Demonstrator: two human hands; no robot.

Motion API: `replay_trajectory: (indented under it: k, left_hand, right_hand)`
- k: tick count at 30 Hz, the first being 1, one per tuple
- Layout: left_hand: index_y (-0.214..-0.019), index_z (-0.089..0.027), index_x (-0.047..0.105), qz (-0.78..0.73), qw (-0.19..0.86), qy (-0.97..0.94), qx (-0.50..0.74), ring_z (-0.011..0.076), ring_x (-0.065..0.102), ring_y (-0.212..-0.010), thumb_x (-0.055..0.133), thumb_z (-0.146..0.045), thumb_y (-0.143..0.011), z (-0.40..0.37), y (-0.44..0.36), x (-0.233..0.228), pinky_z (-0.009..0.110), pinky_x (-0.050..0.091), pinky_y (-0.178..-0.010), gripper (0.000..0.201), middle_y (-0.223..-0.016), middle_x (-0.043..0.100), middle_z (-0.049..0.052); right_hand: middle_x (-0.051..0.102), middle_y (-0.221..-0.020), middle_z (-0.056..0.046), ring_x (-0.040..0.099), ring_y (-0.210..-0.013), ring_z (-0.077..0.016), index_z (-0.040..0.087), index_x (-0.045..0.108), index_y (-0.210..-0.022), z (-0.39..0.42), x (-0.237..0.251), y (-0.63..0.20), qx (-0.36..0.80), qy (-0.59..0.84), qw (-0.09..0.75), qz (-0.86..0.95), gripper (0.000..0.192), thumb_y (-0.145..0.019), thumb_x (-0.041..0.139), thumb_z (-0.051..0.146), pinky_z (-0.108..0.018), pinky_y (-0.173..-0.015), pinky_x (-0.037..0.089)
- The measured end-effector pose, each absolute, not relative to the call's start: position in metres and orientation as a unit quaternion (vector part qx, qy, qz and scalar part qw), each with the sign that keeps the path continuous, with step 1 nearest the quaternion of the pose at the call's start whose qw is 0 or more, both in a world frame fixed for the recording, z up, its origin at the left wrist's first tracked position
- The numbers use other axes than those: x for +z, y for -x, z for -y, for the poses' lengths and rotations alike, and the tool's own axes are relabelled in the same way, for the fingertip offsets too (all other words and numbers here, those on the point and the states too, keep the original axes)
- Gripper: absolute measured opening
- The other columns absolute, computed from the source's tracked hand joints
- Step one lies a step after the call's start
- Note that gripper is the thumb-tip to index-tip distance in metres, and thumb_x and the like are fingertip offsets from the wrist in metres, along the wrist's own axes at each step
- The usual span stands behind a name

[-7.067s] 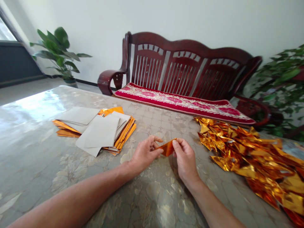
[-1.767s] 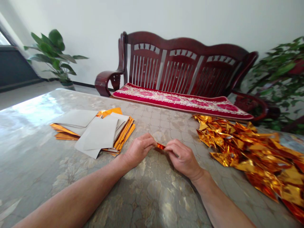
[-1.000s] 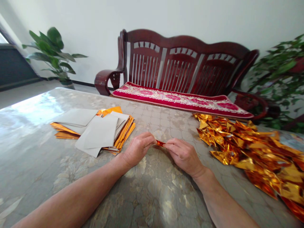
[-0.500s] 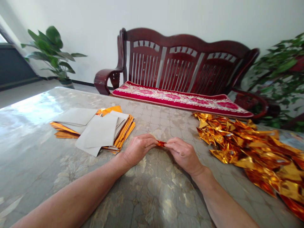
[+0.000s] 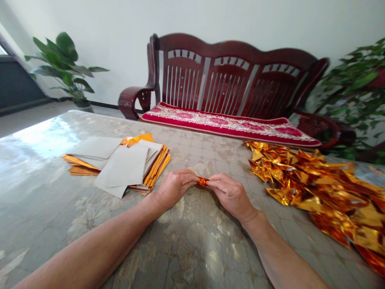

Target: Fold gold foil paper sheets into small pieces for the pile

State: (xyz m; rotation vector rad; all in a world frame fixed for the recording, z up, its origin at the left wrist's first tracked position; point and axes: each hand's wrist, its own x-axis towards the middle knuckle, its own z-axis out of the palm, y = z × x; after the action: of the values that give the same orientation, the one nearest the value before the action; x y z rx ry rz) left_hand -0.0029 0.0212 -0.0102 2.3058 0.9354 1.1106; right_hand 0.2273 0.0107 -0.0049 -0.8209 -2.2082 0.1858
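Between my two hands is a small piece of shiny orange-gold foil paper (image 5: pixel 202 182), held just above the table. My left hand (image 5: pixel 174 186) pinches its left end, and my right hand (image 5: pixel 231 194) pinches its right end. Only the middle of the foil shows; its ends are hidden by the fingers. To the left of my left hand lies a stack of foil paper sheets (image 5: pixel 123 166), many with the pale grey back upward and gold edges showing. On the right, beyond my right hand, spreads a heap of folded gold foil pieces (image 5: pixel 315 192).
The table (image 5: pixel 192 257) has a glossy, floral-patterned cover. Behind it stands a dark red wooden bench (image 5: pixel 228 76) with a red and white floral seat cover (image 5: pixel 222 120). A potted plant (image 5: pixel 64 66) is at the back left, and leafy greenery (image 5: pixel 357 92) at the right.
The foil between my hands shows a slightly wider, more opened middle than before. Both hands keep their pinch in nearly the same place. The view has shifted very slightly.
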Motion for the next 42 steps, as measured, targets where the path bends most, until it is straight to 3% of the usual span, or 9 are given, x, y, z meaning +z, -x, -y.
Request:
replay_trajectory:
  k: [42]
  left_hand:
    - [-0.102,-0.023,0.076,-0.353,0.198,-0.839,0.364,0.0141,0.07,-0.088,0.059,-0.023,-0.095,-0.0161,-0.0036,-0.0052,0.023,0.054,-0.081,0.018,-0.096,0.075,0.002]
  right_hand:
    - [0.075,-0.101,-0.007,0.071,-0.091,-0.018,0.021,0.074,-0.101,-0.0062,0.002,-0.2231,0.019,0.299,0.387,0.872,0.022,-0.093,0.057,0.012,-0.033,-0.083,0.059]
